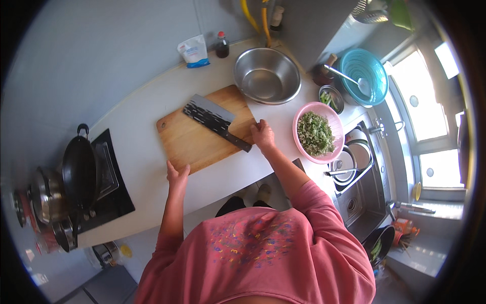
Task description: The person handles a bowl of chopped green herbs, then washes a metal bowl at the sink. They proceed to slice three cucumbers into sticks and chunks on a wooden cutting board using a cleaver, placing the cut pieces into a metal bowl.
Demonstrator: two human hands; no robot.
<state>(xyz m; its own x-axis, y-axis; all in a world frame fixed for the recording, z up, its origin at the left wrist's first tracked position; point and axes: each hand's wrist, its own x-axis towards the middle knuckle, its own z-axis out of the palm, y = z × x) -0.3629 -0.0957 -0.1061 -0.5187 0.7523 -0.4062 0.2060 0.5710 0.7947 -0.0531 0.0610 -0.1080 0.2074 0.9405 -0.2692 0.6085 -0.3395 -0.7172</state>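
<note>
A wooden cutting board (190, 144) lies on the white counter before me. My left hand (177, 175) grips its near left corner. On the right edge, my right hand (262, 133) holds the board close to the end of the cleaver's handle. The cleaver (210, 116) rests flat across the wood, its broad blade pointing to the far left and its black handle to the near right. Beyond the board's far right corner stands a steel basin (265, 76) with nothing in it. To the right, a pink plastic basket (338, 129) holds chopped greens (316, 133).
A black wok (79, 171) sits at the cooktop (114, 190) on the left. Along the wall are a white-blue packet (193, 51) and a dark sauce bottle (222, 47). A turquoise colander (368, 68) and a sink (358, 207) with dishes are on the right.
</note>
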